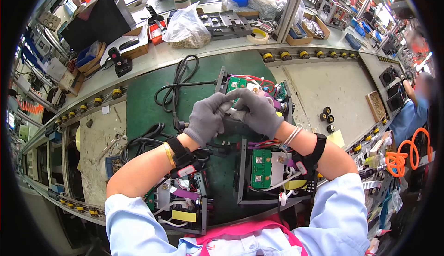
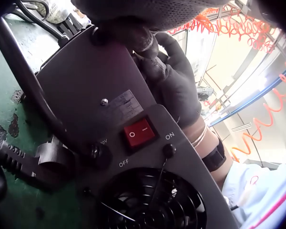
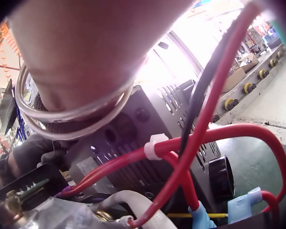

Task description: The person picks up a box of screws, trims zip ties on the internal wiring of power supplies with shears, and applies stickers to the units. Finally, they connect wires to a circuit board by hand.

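Two grey-gloved hands, left (image 1: pixel 206 118) and right (image 1: pixel 259 112), meet at the near side of a dark metal case (image 1: pixel 221 78) holding a green circuit board (image 1: pixel 237 84). Their fingers are curled together, pinching a small pale piece (image 1: pixel 230 111) whose kind I cannot tell. In the left wrist view, the case carries a red rocker switch (image 2: pixel 139 134) between OFF and ON marks, above a fan grille (image 2: pixel 157 202). Gloved fingers gather at its upper edge there. Red cables (image 3: pixel 264 131) with a white cable tie (image 3: pixel 156 146) cross the right wrist view.
Two more open cases, one with a green board (image 1: pixel 261 168), the other with a yellow label (image 1: pixel 184 216), stand nearer on the green mat (image 1: pixel 148 94). Black power cords (image 1: pixel 178 82) lie to the left. Black round parts (image 1: pixel 327 110) sit at right. Another person (image 1: pixel 407 117) is far right.
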The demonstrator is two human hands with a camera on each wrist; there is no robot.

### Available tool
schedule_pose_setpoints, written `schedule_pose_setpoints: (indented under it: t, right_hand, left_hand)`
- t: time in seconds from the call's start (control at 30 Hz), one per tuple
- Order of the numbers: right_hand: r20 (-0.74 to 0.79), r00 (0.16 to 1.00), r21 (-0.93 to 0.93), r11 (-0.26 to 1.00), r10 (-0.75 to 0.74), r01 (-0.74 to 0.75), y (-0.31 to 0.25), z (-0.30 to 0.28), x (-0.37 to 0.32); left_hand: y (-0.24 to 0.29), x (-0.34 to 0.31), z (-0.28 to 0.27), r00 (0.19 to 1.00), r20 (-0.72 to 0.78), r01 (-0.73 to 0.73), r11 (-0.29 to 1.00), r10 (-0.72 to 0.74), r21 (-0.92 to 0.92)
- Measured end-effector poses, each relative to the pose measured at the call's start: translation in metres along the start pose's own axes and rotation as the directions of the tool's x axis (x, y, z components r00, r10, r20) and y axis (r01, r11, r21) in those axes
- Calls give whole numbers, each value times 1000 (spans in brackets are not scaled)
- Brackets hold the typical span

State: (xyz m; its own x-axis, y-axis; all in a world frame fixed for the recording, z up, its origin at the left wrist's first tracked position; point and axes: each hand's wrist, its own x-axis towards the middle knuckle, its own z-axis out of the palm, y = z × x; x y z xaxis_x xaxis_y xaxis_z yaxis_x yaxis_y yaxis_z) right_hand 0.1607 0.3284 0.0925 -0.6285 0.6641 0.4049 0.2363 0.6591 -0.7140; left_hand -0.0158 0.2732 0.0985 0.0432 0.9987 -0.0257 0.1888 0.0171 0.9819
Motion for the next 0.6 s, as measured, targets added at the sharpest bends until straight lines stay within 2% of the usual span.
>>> schedule_pose_setpoints:
  t: [0.2,0.23,0.27,0.3,0.33,0.37,0.4,0.47,0.5,0.53,0.6]
  right_hand:
    - [32,993,-81,991,110,-107,-2,0,5]
    - [59,989,-110,986,134,-127,-4,-5,9]
    - [87,984,-139,980,157,-145,-5,-13,13]
    - [150,968,8,979,201,-205,-13,-25,17]
    - [114,976,34,981,187,-192,-8,-38,19]
    - [98,957,6,962,272,-274,-21,-59,21]
    - [81,932,-24,935,354,-354,-38,-78,19]
    - [56,953,-303,915,297,-268,-41,-99,-3]
    - [52,972,-425,886,227,-185,-46,-99,-18]
    - [169,931,-580,796,324,-172,-59,-103,-30]
    - [268,849,-629,750,455,-203,-77,-98,-48]
  left_hand:
    - [1,9,-6,999,29,42,999,-42,4]
    - [9,9,-8,996,32,83,994,-85,65]
    - [2,13,-7,996,0,-82,978,84,191]
    - [-15,20,-7,967,-13,-239,919,255,312]
    - [-25,22,-8,908,-7,-376,824,418,423]
    - [-21,21,-12,784,117,-531,563,609,633]
    - [-14,14,-12,795,191,-519,482,576,706]
    - [3,-2,-10,807,320,-503,293,496,813]
    - [10,-7,-8,810,337,-488,234,480,841]
    - [17,-11,-6,800,370,-499,180,473,848]
    - [27,-19,-2,784,428,-509,71,450,858]
